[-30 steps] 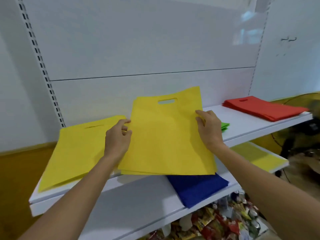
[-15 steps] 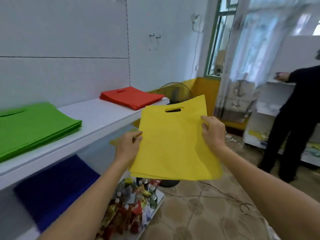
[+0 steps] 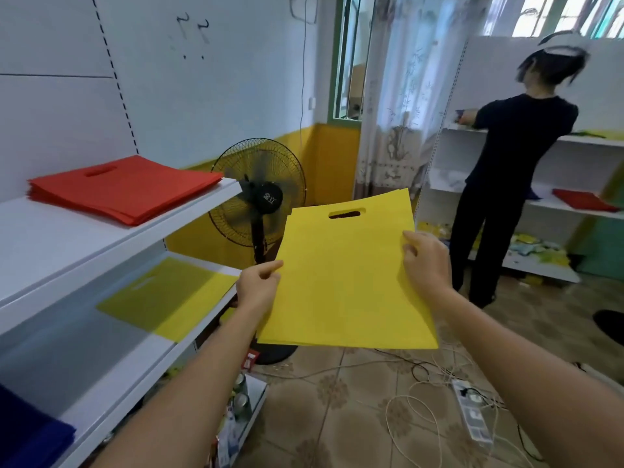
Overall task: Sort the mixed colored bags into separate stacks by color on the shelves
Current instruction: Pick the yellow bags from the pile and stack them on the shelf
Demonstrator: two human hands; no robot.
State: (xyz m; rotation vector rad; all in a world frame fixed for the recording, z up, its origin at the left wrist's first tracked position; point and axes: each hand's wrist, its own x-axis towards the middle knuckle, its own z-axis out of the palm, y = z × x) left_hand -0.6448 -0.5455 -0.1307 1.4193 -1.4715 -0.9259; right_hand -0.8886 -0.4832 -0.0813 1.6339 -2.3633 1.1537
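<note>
Shelves stand left of the hands, with the red stack above and the shelved yellow bag lower, beside the left hand. The held yellow bags span from it to the right hand. Each hand pinches a side edge to keep the sheets flat, probably for placing on that yellow spot.

The top white shelf holds a pile of red bags. The shelf below holds a flat yellow bag and dark blue bags. A black fan and white wires sit on the tiled floor.
</note>
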